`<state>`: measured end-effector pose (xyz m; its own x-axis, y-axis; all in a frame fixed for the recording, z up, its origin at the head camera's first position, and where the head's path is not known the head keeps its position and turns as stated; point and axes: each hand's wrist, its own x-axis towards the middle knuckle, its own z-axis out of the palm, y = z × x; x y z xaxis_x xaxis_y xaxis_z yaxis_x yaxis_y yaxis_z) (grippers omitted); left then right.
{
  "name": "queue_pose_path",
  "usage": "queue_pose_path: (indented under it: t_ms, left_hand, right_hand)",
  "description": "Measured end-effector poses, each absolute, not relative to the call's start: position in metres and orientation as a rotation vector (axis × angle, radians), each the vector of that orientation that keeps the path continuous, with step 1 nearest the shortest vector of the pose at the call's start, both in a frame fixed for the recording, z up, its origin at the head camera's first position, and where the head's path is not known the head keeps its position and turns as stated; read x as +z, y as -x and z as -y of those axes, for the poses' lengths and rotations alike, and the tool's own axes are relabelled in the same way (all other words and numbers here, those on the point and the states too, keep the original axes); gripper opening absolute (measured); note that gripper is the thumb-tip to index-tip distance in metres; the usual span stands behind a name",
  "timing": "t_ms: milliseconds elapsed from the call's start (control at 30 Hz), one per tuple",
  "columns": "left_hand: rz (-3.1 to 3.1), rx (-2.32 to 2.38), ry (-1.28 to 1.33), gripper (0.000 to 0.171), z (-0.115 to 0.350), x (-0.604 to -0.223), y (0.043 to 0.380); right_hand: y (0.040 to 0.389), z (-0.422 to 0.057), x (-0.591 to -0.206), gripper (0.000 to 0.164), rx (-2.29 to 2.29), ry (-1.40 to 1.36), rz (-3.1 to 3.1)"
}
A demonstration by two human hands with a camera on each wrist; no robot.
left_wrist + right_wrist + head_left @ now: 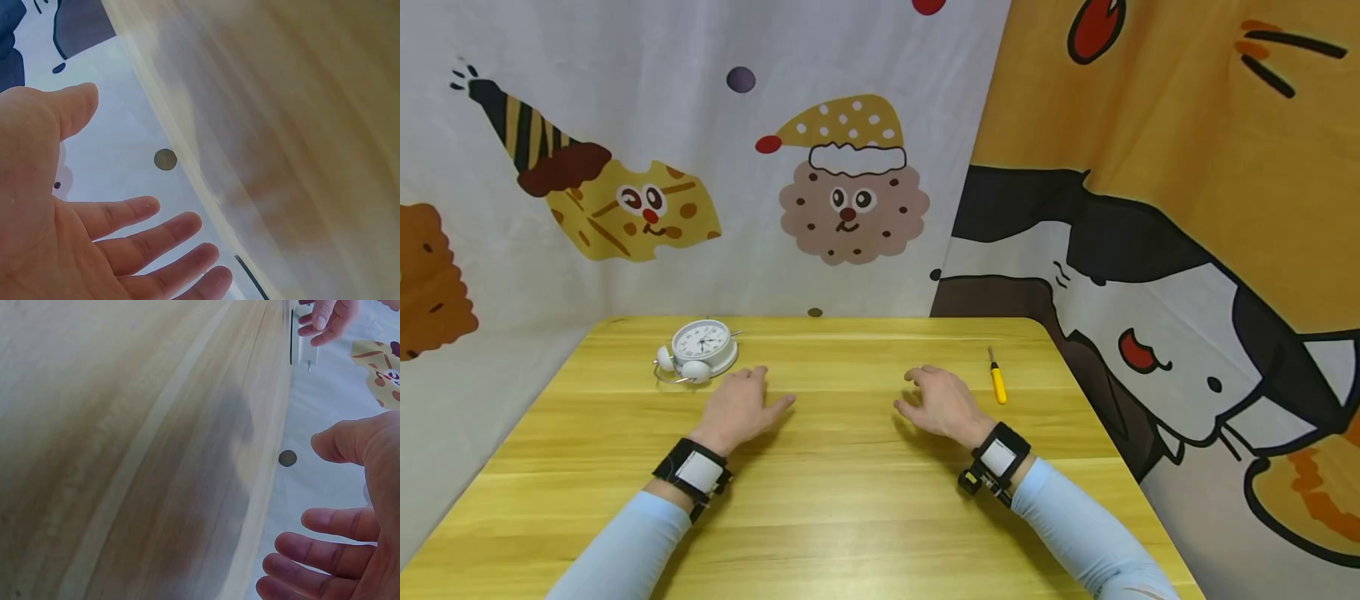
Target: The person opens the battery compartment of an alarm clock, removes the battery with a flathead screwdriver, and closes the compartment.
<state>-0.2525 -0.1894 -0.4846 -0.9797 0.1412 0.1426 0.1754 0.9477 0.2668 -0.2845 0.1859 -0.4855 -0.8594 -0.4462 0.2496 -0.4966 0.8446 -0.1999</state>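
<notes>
A white twin-bell alarm clock (703, 343) lies on its back at the table's far left, dial facing up and bells toward the near side. My left hand (737, 408) hovers just to the right of and nearer than the clock, fingers spread and holding nothing. On the right, a screwdriver (997, 382) with a yellow handle and dark shaft lies with its tip pointing away. My right hand (942, 404) is left of the screwdriver, apart from it, its fingers loosely extended with nothing in them. In the left wrist view the left palm (37, 219) shows bare.
The yellow wood-grain table (835, 500) fills the lower view. A printed curtain (700, 50) with cartoon figures hangs behind its far edge and down the right side. Both wrists wear black straps, the left strap (681, 454) and the right strap (1007, 437).
</notes>
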Motion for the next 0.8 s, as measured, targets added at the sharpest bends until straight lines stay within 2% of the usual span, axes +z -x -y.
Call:
queue_pose_path:
  t_ms: [800]
  left_hand:
    - [2.822,-0.504,0.056,0.089,0.228,-0.487,0.258]
  right_hand:
    - [0.283,-0.184,-0.485,0.053,0.38,-0.71,2.838]
